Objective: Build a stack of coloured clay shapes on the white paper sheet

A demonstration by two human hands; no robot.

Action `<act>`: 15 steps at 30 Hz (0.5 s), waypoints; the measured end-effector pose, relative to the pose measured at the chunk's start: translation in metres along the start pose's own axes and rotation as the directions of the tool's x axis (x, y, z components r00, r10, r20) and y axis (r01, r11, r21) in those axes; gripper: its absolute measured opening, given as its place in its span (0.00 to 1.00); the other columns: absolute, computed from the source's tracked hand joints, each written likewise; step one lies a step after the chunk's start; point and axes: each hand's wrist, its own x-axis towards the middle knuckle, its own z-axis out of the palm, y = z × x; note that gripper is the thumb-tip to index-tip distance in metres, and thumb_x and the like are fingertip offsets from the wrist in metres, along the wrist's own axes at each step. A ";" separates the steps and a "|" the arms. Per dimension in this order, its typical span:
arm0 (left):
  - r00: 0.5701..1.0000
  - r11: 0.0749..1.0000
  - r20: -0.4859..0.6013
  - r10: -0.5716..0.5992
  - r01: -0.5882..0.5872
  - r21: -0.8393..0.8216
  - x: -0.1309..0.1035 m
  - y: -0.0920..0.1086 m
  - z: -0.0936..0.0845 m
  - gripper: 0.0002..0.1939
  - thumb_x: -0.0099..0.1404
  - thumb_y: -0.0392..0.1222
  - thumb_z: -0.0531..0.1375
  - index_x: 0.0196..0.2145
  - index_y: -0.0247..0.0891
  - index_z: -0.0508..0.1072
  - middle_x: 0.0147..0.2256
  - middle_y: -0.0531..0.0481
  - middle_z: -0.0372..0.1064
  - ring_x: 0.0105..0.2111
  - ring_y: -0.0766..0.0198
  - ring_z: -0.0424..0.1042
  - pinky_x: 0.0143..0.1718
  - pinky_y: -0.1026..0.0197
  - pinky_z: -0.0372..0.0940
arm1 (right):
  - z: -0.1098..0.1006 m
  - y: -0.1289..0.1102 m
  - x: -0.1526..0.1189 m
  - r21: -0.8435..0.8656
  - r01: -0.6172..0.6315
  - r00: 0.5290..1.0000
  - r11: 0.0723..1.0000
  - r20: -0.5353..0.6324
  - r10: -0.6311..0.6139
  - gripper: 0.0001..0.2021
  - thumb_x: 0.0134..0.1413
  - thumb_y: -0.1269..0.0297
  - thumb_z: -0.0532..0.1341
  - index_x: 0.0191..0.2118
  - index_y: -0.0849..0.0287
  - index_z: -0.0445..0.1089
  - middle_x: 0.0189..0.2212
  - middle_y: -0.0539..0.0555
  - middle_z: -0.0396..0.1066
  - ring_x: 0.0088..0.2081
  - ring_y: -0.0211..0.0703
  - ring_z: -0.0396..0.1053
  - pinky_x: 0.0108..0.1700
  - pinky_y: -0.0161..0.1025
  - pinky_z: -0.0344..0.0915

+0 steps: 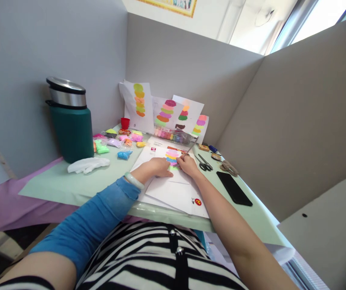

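Observation:
My right hand is closed round a thin stick-like tool, which slants up and to the right; its tip is at the lower part of a coloured picture. My left hand lies on the white paper, fingers flat beside the picture. That picture shows stacked bands of pink, yellow, blue and green. Below the hands lie more white sheets, one with a red logo.
A green flask and a white glove are at left, near bags of coloured clay. Scissors and a black phone lie at right. Coloured sheets lean against the grey partition.

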 end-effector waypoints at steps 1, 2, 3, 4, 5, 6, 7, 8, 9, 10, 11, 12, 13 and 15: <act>1.000 1.000 0.000 0.001 -0.001 0.003 0.000 0.000 0.000 0.29 0.61 0.58 0.50 0.50 0.34 0.70 0.47 0.36 0.68 0.42 0.50 0.71 0.38 0.57 0.64 | 0.000 0.000 0.000 0.001 0.001 1.000 1.000 -0.002 -0.001 0.13 0.55 0.58 0.52 0.28 0.60 0.68 0.25 0.54 0.72 0.31 0.39 0.68 0.31 0.32 0.55; 1.000 1.000 0.000 0.000 0.000 0.005 -0.001 0.000 -0.001 0.29 0.61 0.58 0.50 0.50 0.34 0.70 0.47 0.36 0.68 0.42 0.50 0.71 0.38 0.57 0.64 | 0.000 0.000 0.000 0.002 0.001 1.000 1.000 -0.003 -0.001 0.13 0.55 0.58 0.52 0.28 0.60 0.68 0.25 0.53 0.72 0.30 0.39 0.68 0.31 0.32 0.55; 1.000 1.000 0.002 -0.002 0.002 0.006 -0.001 0.001 -0.001 0.29 0.61 0.58 0.50 0.50 0.34 0.70 0.47 0.36 0.68 0.42 0.50 0.71 0.38 0.57 0.64 | 0.000 0.000 0.000 0.004 0.002 1.000 1.000 -0.004 -0.002 0.13 0.55 0.58 0.52 0.28 0.60 0.68 0.25 0.53 0.72 0.30 0.39 0.68 0.31 0.32 0.55; 1.000 1.000 0.003 -0.003 0.003 0.007 -0.001 0.001 -0.001 0.29 0.61 0.58 0.50 0.50 0.35 0.70 0.47 0.36 0.68 0.42 0.50 0.71 0.38 0.57 0.64 | 0.000 0.000 0.000 0.006 0.002 1.000 1.000 -0.005 -0.002 0.13 0.55 0.58 0.52 0.27 0.60 0.68 0.25 0.53 0.72 0.30 0.39 0.68 0.31 0.32 0.55; 1.000 1.000 0.004 -0.004 0.004 0.007 -0.001 0.000 -0.001 0.29 0.61 0.58 0.50 0.51 0.35 0.70 0.47 0.37 0.68 0.42 0.50 0.70 0.38 0.57 0.64 | 0.001 0.001 0.000 0.007 0.002 1.000 1.000 -0.006 -0.002 0.13 0.55 0.58 0.53 0.27 0.60 0.67 0.25 0.53 0.72 0.30 0.39 0.68 0.31 0.32 0.55; 1.000 1.000 0.005 -0.006 0.006 0.007 -0.001 0.000 0.000 0.29 0.61 0.58 0.50 0.51 0.35 0.70 0.47 0.37 0.68 0.42 0.51 0.70 0.38 0.57 0.64 | 0.001 0.001 0.000 0.008 0.003 1.000 1.000 -0.006 -0.003 0.13 0.55 0.58 0.53 0.27 0.60 0.67 0.25 0.53 0.72 0.30 0.39 0.68 0.30 0.32 0.55; 1.000 1.000 0.005 -0.006 0.006 0.007 0.000 0.000 0.000 0.29 0.61 0.58 0.50 0.51 0.35 0.70 0.47 0.37 0.68 0.42 0.51 0.70 0.38 0.58 0.64 | 0.001 0.001 0.000 0.007 0.005 1.000 1.000 -0.006 -0.005 0.13 0.55 0.58 0.53 0.27 0.60 0.67 0.25 0.53 0.72 0.30 0.39 0.68 0.30 0.31 0.55; 1.000 1.000 0.007 -0.006 0.006 0.006 0.000 0.000 0.000 0.29 0.61 0.58 0.50 0.51 0.35 0.70 0.47 0.37 0.68 0.42 0.51 0.70 0.38 0.58 0.64 | 0.001 0.001 0.000 0.006 0.007 1.000 1.000 -0.006 -0.007 0.13 0.55 0.58 0.52 0.27 0.60 0.67 0.25 0.53 0.72 0.30 0.40 0.68 0.30 0.31 0.55; 1.000 1.000 0.007 -0.006 0.006 0.005 0.000 0.000 0.000 0.29 0.61 0.58 0.50 0.51 0.35 0.70 0.47 0.37 0.68 0.42 0.51 0.70 0.38 0.57 0.64 | 0.001 0.001 0.000 0.003 0.009 1.000 1.000 -0.004 -0.009 0.13 0.55 0.58 0.52 0.27 0.60 0.68 0.25 0.53 0.72 0.30 0.40 0.68 0.31 0.31 0.55; 1.000 1.000 0.006 -0.007 0.007 0.003 0.000 0.000 0.000 0.29 0.60 0.58 0.50 0.51 0.35 0.70 0.47 0.36 0.68 0.42 0.50 0.70 0.38 0.57 0.64 | 0.001 0.001 0.000 0.001 0.010 1.000 1.000 -0.001 -0.010 0.13 0.55 0.58 0.52 0.28 0.60 0.68 0.25 0.53 0.72 0.31 0.40 0.68 0.31 0.31 0.55; 1.000 1.000 0.005 -0.007 0.007 0.002 0.000 0.000 0.000 0.29 0.60 0.58 0.50 0.51 0.35 0.70 0.47 0.36 0.68 0.42 0.50 0.70 0.38 0.57 0.64 | 0.000 0.001 0.000 -0.001 0.009 1.000 1.000 0.001 -0.009 0.14 0.55 0.58 0.52 0.28 0.60 0.68 0.25 0.53 0.72 0.31 0.40 0.68 0.31 0.31 0.55; 1.000 1.000 0.003 -0.006 0.006 0.001 0.000 0.000 0.000 0.29 0.60 0.58 0.50 0.51 0.35 0.70 0.47 0.36 0.68 0.42 0.50 0.70 0.39 0.57 0.64 | 0.000 0.000 0.000 -0.003 0.007 1.000 1.000 0.005 -0.007 0.14 0.55 0.58 0.52 0.28 0.60 0.68 0.25 0.53 0.72 0.31 0.40 0.68 0.31 0.31 0.56; 1.000 1.000 0.001 -0.005 0.005 0.000 0.000 0.000 0.000 0.29 0.60 0.58 0.50 0.51 0.35 0.70 0.47 0.37 0.68 0.42 0.51 0.70 0.39 0.57 0.64 | 0.000 0.000 -0.001 -0.004 0.004 1.000 1.000 0.008 -0.004 0.14 0.55 0.58 0.52 0.28 0.60 0.69 0.25 0.53 0.72 0.31 0.40 0.68 0.32 0.31 0.56; 1.000 1.000 0.001 -0.006 0.006 -0.001 -0.001 0.000 0.000 0.29 0.61 0.58 0.50 0.51 0.36 0.70 0.47 0.37 0.68 0.42 0.51 0.70 0.39 0.57 0.64 | 0.000 -0.001 -0.001 -0.004 0.000 1.000 1.000 0.012 0.000 0.14 0.56 0.58 0.52 0.29 0.60 0.69 0.25 0.54 0.72 0.32 0.40 0.68 0.32 0.31 0.56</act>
